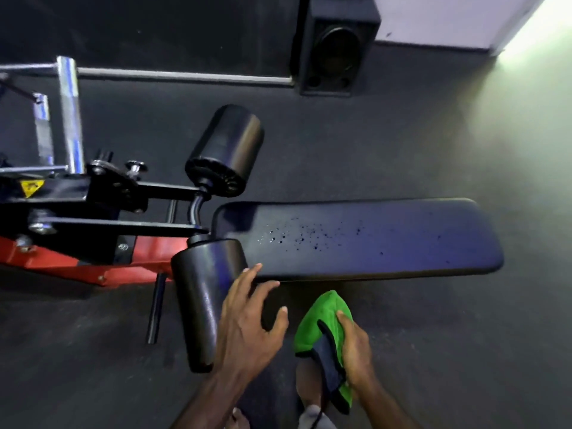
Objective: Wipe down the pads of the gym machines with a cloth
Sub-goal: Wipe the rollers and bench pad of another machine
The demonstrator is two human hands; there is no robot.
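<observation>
The long black bench pad lies just beyond the fingers of both hands, its near edge running level with the tips of the left one, and a scatter of droplets sits on its top a little past those fingertips, toward the machine end. Next in size, the near roller pad stands immediately to the outer side of the left fingers, while the far roller pad sits well beyond them, across the bench. The left hand is spread and relaxed, grasping nothing; its longest fingers reach the near edge of the bench pad, though whether they actually touch it cannot be told. The right hand is curled round a folded green cloth, thumb pressed on top, with the cloth's free end poking out ahead of the fingers and hanging short of the pad, not yet on it. The step in hand looks like the first pass over the wet patch. To do it well, the cloth should go down flat under the fingers at the droplets, then travel in long overlapping strokes the full length of the pad, edges included, while the left hand steadies the bench.
</observation>
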